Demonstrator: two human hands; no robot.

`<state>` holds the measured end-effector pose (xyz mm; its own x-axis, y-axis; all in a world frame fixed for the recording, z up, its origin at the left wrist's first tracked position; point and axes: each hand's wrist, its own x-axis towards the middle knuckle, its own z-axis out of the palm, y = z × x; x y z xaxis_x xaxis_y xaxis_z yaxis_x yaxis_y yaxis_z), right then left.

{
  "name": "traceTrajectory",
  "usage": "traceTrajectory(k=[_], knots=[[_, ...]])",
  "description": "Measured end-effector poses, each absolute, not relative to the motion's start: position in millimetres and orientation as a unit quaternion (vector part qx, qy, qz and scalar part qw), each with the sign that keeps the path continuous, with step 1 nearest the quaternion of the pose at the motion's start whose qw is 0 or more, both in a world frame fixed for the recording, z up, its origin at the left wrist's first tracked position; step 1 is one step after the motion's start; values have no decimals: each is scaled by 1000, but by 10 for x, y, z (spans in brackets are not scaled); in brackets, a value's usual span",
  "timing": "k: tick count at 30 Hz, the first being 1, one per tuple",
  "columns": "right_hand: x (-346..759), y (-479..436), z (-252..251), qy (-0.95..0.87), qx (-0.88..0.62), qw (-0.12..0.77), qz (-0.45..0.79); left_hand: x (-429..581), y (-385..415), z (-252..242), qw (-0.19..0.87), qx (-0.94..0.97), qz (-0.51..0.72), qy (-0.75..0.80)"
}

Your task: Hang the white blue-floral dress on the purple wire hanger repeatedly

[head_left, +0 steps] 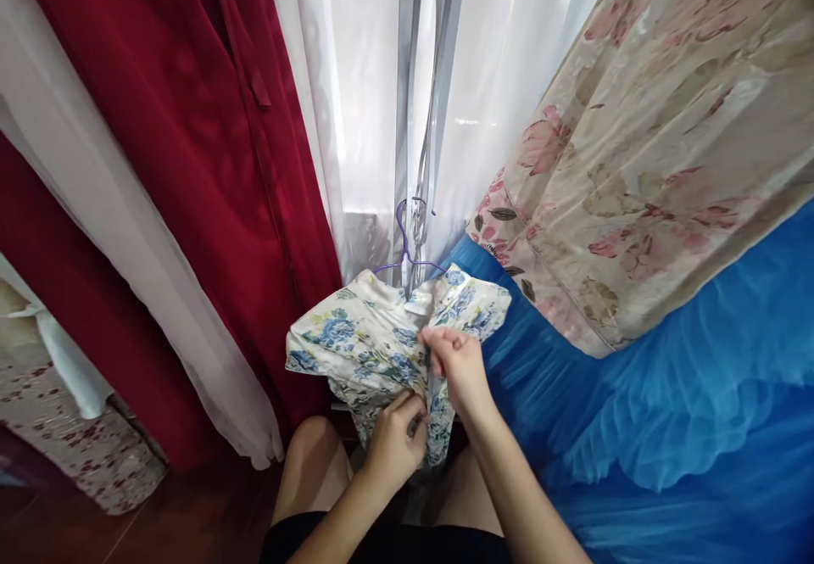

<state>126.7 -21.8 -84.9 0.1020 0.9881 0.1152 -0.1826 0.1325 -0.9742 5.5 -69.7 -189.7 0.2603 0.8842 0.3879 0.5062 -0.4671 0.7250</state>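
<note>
A white shirt with blue flowers [337, 326] hangs on a purple hanger [402, 229] in front of me. My left hand [399, 437] is closed on the lower part of its front edge, thumb and fingers pinched together. Higher up, my right hand [454, 360] pinches the other side of the front opening near the chest. The collar lies around the hanger's neck, and the short sleeves spread out to both sides. Any button between my fingers is too small to make out.
Red curtains [254, 208] and white sheer cloth [362, 80] hang at the left and behind. On the right are a pink-flowered cloth [636, 191] and blue ruffled fabric [636, 428]. Silvery straps [438, 64] hang down to the hanger. A dark red floor [191, 522] shows at lower left.
</note>
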Motion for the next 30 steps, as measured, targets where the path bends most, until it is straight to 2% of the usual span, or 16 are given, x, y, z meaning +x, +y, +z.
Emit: traceTrajectory(k=[4,7,10,14,19,24,30], knots=[[1243,164,-299,-459,-374,642,487,-27,-667,-1768,204,828,287,436],[1197,182,-198,-463,-367,644,486,-155,-589,-1644,214,841,274,414],[1179,60,-329,-456,-374,643,488,-291,-462,-1440,241,806,354,408],[1183,-99,-465,-480,-374,645,462,-396,-208,-894,152,722,535,412],[1175,-120,-456,-533,-377,631,418,-387,81,-274,60,783,503,361],[1067,56,-673,-581,-438,614,307,-349,146,-226,-24,778,514,361],[1001,101,-1120,-614,-472,518,364,-760,394,-333,61,551,733,395]])
